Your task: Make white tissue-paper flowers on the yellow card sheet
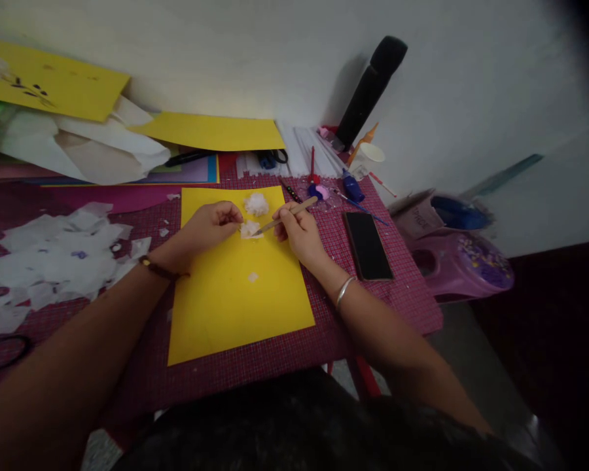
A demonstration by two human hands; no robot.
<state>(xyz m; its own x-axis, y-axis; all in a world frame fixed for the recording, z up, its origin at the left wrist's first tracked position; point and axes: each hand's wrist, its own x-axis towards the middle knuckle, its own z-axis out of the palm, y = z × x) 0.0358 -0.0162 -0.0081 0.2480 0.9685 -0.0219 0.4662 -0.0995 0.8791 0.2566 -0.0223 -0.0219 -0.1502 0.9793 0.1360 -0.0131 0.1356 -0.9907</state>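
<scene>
A yellow sheet (pixel 235 294) lies on the red checked table in front of me. My right hand (pixel 297 226) holds a thin wooden stick (pixel 287 216) like a pen, its tip touching a small white paper clump (pixel 249 229) on the sheet. My left hand (pixel 211 222) rests with curled fingers against the left side of that clump, pinching it. A second fluffy white clump (pixel 256 203) sits just beyond, near the sheet's far edge. A tiny white scrap (pixel 252 277) lies lower on the sheet.
A black phone (pixel 368 245) lies right of the sheet. Torn white paper pieces (pixel 53 258) cover the table's left side. Yellow and white sheets (pixel 78 118), scissors (pixel 272 158), a paper cup (pixel 370 157), glue bottles and a pink bin (pixel 459 258) stand around the far edge and the right.
</scene>
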